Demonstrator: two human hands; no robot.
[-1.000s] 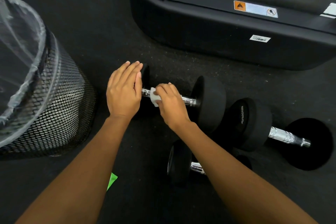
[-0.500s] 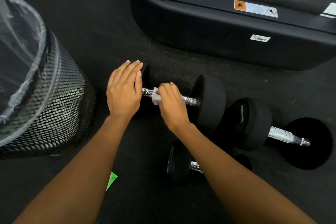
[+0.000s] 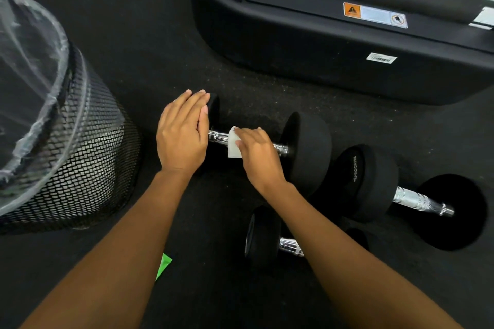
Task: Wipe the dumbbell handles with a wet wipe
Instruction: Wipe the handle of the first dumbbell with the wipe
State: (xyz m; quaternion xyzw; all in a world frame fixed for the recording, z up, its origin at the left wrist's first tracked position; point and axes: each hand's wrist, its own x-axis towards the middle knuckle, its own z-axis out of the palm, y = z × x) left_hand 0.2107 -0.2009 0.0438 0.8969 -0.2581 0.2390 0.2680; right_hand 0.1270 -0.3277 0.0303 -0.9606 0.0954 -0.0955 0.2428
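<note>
Head view: left hand, fingers together, rests on dumbbell end; right hand pinches wipe against handle.

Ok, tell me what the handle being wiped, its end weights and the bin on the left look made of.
Handle: polished metal, probably chromed steel; bright mirror-like glints. End weight: matte black, likely a rubber coating; no shine. Bin: black mesh, probably metal, with diamond openings, lined with a thin clear plastic bag that crinkles and glares.
</note>
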